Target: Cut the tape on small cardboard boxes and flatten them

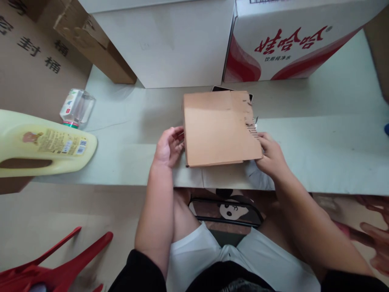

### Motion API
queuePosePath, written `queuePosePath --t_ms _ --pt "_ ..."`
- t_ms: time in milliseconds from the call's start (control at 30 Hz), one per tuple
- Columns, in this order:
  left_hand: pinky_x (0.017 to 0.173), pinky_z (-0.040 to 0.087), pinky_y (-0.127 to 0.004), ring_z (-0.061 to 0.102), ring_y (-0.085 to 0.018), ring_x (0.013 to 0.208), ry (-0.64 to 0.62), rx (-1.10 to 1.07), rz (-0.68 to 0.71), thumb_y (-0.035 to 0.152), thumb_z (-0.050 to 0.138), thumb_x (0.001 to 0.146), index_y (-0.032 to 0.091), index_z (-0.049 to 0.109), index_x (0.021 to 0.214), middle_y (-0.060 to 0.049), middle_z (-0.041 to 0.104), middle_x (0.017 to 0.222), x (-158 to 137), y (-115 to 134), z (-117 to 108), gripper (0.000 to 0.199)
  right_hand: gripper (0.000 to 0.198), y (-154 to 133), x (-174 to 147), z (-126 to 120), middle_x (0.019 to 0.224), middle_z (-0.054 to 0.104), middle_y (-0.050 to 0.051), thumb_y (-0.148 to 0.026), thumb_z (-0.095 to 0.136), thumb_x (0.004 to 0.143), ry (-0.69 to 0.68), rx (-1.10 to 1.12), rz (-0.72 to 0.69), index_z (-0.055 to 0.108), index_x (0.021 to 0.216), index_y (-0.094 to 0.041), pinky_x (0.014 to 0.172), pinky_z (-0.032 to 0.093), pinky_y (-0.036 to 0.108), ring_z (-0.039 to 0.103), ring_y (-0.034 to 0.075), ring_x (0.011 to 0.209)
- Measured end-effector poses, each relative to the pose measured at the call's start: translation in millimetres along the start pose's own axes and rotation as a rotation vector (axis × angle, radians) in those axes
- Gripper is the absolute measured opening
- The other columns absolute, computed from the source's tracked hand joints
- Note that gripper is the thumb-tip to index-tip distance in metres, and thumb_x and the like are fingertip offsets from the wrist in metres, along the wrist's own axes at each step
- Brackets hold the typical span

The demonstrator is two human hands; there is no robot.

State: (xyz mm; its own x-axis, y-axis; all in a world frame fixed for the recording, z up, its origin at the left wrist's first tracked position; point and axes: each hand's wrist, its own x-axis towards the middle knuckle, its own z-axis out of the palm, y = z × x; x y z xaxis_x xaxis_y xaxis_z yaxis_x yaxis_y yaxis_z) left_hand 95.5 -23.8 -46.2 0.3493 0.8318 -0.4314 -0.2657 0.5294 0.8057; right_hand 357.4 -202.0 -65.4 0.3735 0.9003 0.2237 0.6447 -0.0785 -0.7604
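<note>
Cardboard (215,132) looks plain brown, its right edge ragged.

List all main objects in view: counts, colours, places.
Torn flat cardboard box: one, brown, centre
Large plain carton: one, white, back centre
Printed carton: one, white and red, back right
Lettered cardboard box: one, brown, far left
Narrow cardboard box: one, brown, back left
Clear plastic bottle: one, green cap, left
Handled plastic jug: one, pale yellow, left
Table: one, pale green, beneath them
Plastic furniture: count unclear, red, lower left
Left hand, right hand: two, bare, torn box's sides
</note>
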Motion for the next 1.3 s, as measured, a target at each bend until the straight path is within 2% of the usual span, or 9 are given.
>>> queuePosePath --t_ms 233,333,400,533,667,733,1000,1100,1300 --pt "0.082 0.054 -0.028 0.068 -0.019 0.098 0.046 -0.044 0.081 0.046 0.072 0.072 0.019 0.073 0.093 -0.008 0.074 0.115 1.8 6.9 -7.2 0.034 0.019 -5.3 -3.0 -0.1 0.103 0.072 0.007 -0.036 0.063 0.089 -0.037 0.278 -0.109 0.074 0.087 -0.022 0.086 0.057 0.037 0.069 0.023 0.096" --pt "0.085 0.053 -0.028 0.067 -0.022 0.109 0.076 0.103 0.088 0.052 0.078 0.068 0.019 0.072 0.094 -0.01 0.073 0.123 0.3 -0.3 -4.5 0.042 0.033 0.0 -7.8 2.4 0.108 0.074 0.009 -0.05 0.07 0.085 -0.097 0.283 -0.148 0.073 0.102 -0.022 0.094 0.058 0.042 0.07 0.027 0.103" --pt "0.088 0.052 -0.03 0.066 -0.025 0.117 -0.005 0.182 0.066 0.06 0.075 0.07 0.019 0.071 0.097 -0.011 0.073 0.125 -1.7 -4.3 -1.6 0.049 0.049 6.1 -12.8 6.8 0.112 0.074 0.012 -0.06 0.075 0.078 -0.131 0.293 -0.14 0.072 0.109 -0.021 0.101 0.057 0.046 0.07 0.03 0.11" --pt "0.091 0.053 -0.032 0.064 -0.026 0.125 -0.111 0.246 0.05 0.068 0.068 0.075 0.02 0.071 0.1 -0.011 0.075 0.122 -4.5 -6.8 1.6 0.054 0.065 14.6 -22.3 23.7 0.117 0.075 0.013 -0.076 0.071 0.074 -0.106 0.438 0.038 0.073 0.109 -0.021 0.105 0.056 0.051 0.069 0.033 0.115" --pt "0.094 0.054 -0.034 0.063 -0.027 0.128 -0.101 0.194 0.061 0.068 0.066 0.074 0.021 0.069 0.098 -0.009 0.075 0.12 -3.7 -6.6 4.4 0.053 0.058 9.3 -23.2 38.0 0.119 0.075 0.012 -0.071 0.066 0.083 0.128 0.619 0.31 0.071 0.113 -0.021 0.106 0.057 0.05 0.071 0.031 0.113" --pt "0.095 0.055 -0.036 0.063 -0.029 0.128 -0.07 0.125 0.098 0.067 0.068 0.071 0.022 0.068 0.097 -0.009 0.075 0.117 -4.1 -4.4 7.5 0.052 0.057 4.4 -20.1 39.1 0.121 0.074 0.012 -0.067 0.069 0.081 0.184 0.647 0.354 0.071 0.113 -0.02 0.109 0.055 0.05 0.07 0.03 0.116" --pt "0.102 0.055 -0.046 0.056 -0.036 0.139 -0.086 -0.002 0.335 0.065 0.066 0.074 0.022 0.071 0.105 -0.01 0.074 0.12 -19.0 9.5 11.7 0.053 0.056 -5.0 -11.6 34.8 0.118 0.073 0.013 -0.069 0.064 0.086 0.209 0.535 0.369 0.071 0.113 -0.02 0.108 0.055 0.051 0.069 0.031 0.116" --pt "0.109 0.052 -0.045 0.054 -0.035 0.142 -0.148 0.122 0.285 0.068 0.07 0.076 0.022 0.074 0.104 -0.01 0.075 0.119 -16.7 -1.7 2.7 0.054 0.057 -3.2 -11.2 34.1 0.117 0.073 0.013 -0.069 0.057 0.091 0.236 0.478 0.325 0.07 0.116 -0.02 0.113 0.051 0.05 0.067 0.03 0.122" --pt "0.111 0.054 -0.045 0.061 -0.034 0.136 -0.155 0.173 0.128 0.069 0.067 0.079 0.02 0.076 0.101 -0.01 0.08 0.108 -7.9 -16.7 -8.1 0.054 0.061 -2.1 -9.8 19.1 0.103 0.073 0.013 -0.074 0.051 0.091 0.185 0.334 0.212 0.072 0.108 -0.02 0.099 0.058 0.05 0.07 0.031 0.107"
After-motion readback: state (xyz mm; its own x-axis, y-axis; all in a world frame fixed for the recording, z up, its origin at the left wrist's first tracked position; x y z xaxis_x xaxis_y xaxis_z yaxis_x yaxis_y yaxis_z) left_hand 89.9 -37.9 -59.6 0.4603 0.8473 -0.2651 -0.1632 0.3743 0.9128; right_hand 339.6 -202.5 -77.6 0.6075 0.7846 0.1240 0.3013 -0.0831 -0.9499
